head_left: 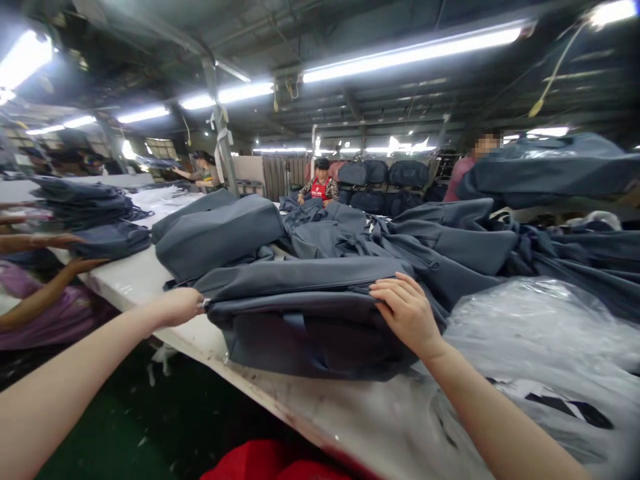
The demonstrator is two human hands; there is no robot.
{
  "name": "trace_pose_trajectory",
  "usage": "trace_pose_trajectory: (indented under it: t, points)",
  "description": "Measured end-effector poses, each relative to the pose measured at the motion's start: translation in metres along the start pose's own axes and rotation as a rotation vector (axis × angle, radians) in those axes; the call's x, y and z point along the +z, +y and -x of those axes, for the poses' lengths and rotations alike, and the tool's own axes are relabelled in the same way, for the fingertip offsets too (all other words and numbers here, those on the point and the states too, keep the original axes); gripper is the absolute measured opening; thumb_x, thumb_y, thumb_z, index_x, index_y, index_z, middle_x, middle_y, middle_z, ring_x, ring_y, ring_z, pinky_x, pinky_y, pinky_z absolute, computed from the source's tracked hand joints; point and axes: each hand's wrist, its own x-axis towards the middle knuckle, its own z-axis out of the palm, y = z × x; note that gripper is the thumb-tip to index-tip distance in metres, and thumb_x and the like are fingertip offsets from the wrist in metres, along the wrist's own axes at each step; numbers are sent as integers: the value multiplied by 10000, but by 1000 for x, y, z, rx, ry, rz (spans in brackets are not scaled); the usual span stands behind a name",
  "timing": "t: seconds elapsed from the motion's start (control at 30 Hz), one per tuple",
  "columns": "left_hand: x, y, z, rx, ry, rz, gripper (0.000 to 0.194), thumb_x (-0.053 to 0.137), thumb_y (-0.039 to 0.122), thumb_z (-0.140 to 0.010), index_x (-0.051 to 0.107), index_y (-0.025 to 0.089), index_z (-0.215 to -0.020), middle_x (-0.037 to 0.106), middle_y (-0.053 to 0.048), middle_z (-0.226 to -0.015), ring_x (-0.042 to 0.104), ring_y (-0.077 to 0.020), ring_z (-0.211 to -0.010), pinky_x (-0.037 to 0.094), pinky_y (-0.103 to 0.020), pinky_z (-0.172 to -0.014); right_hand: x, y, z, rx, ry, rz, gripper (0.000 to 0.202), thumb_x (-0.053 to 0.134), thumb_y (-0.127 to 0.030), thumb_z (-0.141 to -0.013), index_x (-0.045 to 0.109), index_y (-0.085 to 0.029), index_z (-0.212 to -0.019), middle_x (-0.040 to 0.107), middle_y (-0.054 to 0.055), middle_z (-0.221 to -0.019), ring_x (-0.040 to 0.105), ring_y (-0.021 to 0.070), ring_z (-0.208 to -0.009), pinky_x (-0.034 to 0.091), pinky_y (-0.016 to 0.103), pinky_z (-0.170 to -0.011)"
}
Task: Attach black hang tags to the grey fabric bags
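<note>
A dark blue-grey bag [310, 333] lies across the front of the white table, its long zipper edge facing me. At the bag's left end, my left hand [183, 307] is closed on a corner or tab, where a small pale bit shows by the fingers. My right hand [407, 313] rests near the bag's upper right end, fingers bent over the zipper edge; whether it pinches the fabric is hidden. A dark strap loop hangs on the bag's front side.
More blue-grey bags [220, 233] are heaped behind, reaching far right. Clear plastic wrapping [540, 353] covers the table's right side. At left, a co-worker's hands [83, 263] touch a stack of folded bags [90, 207]. The white table's edge [240, 380] runs diagonally before me.
</note>
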Motion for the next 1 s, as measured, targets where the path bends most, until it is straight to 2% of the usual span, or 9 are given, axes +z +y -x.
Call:
trace_pose_trajectory:
  t: [0.07, 0.13, 0.23, 0.3, 0.4, 0.5, 0.63, 0.87, 1.0]
  points:
    - [7, -22, 23, -53, -24, -32, 236, 641, 361, -640, 552, 224, -470, 582, -41, -490, 576, -246, -521, 454, -351, -591, -1, -8, -8, -4, -27, -32, 121, 555, -149, -863, 641, -223, -907, 706, 30, -1017, 627, 204, -986, 373, 468, -1055]
    - [15, -19, 45, -148, 75, 66, 247, 610, 451, -711, 646, 216, -646, 672, -61, -680, 624, -254, -657, 463, -330, -633, -7, -27, -18, 33, -40, -101, 133, 568, -158, -840, 634, -212, -942, 676, 65, -1091, 605, 233, -1033, 403, 472, -1023]
    - [26, 27, 70, -355, 387, 755, 472, 607, 572, -734, 651, 208, -1030, 699, -60, -944, 620, -196, -686, 474, -279, -594, -16, -78, -36, 77, -89, -350, 289, 597, -207, -812, 591, -195, -1101, 601, 121, -1223, 566, 258, -1109, 459, 431, -958]
    - [35, 68, 83, -375, 394, 1280, 558, 634, 584, -723, 619, 216, -1142, 679, -60, -1069, 620, -165, -715, 493, -256, -592, -13, -117, -47, 82, -214, -549, 384, 618, -261, -815, 548, -184, -1184, 621, 119, -1179, 606, 229, -1018, 495, 372, -884]
    - [47, 115, 95, -381, 455, 1622, 480, 652, 519, -751, 633, 225, -1130, 670, -51, -1094, 636, -155, -828, 518, -230, -656, 6, -164, -61, 152, -456, -722, 517, 652, -370, -811, 496, -175, -1263, 672, 78, -1060, 639, 171, -791, 501, 290, -717]
    - [61, 134, 100, -320, 515, 1624, 395, 589, 472, -828, 627, 220, -1131, 663, -72, -1138, 621, -211, -1042, 522, -305, -855, 30, -185, -69, 238, -543, -699, 458, 657, -434, -802, 562, -170, -1164, 687, 33, -880, 600, 142, -654, 426, 240, -587]
    - [75, 131, 108, -168, 451, 1294, 405, 472, 489, -906, 630, 201, -1144, 652, -99, -1183, 575, -239, -1149, 420, -366, -1028, 44, -183, -72, 138, -516, -595, 247, 550, -327, -889, 615, -169, -711, 617, -1, -651, 530, 115, -577, 352, 229, -550]
    - [88, 105, 136, -168, 126, 1094, 323, 669, 503, -764, 713, 201, -872, 662, -22, -730, 593, -183, -664, 473, -252, -597, 35, -168, -69, 232, -111, -785, 204, 501, -260, -923, 684, -188, -869, 677, 59, -938, 628, 147, -825, 483, 252, -740]
    - [93, 93, 149, -133, -67, 1192, 339, 707, 465, -736, 722, 207, -955, 689, -54, -832, 605, -212, -740, 478, -269, -638, 37, -166, -70, 620, -113, -1174, 321, 471, -440, -936, 639, -176, -865, 622, -11, -599, 444, 73, -364, 316, 188, -342]
